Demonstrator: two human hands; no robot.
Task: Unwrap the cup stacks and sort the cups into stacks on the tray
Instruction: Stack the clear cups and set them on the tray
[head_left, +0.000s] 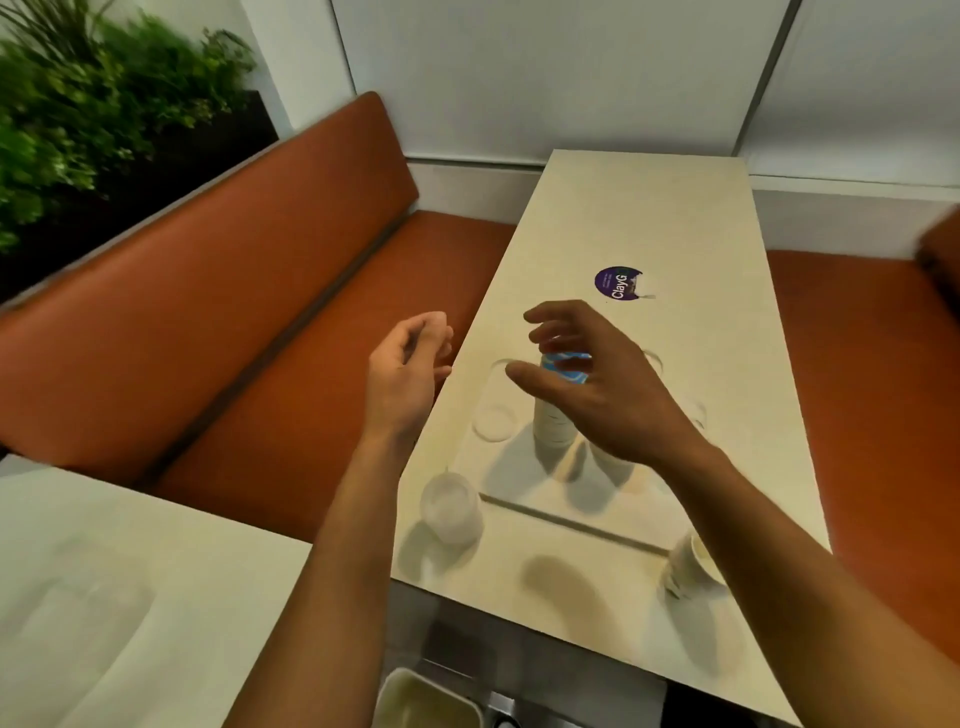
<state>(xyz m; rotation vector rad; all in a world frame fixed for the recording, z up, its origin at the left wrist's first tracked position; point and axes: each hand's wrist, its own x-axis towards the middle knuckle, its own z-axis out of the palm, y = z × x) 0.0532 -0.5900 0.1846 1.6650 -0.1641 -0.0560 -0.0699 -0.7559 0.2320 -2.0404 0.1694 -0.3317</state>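
Over the tray (571, 522), fingers (550, 312) of my right hand (602, 395) spread wide around the blue-topped cup stack (553, 421) standing mid-tray, nothing gripped; left hand (408, 374) loose, empty. Sorting's underway, I'd say: next, close on the top cup (566, 364), lift straight.

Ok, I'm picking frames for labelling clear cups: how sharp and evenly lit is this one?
Head view: motion blur smears the plant and softens the clear cup and the tray rim; the sticker is legible; light throws cup shadows toward the camera; the wide-angle lens slants the wall seams.
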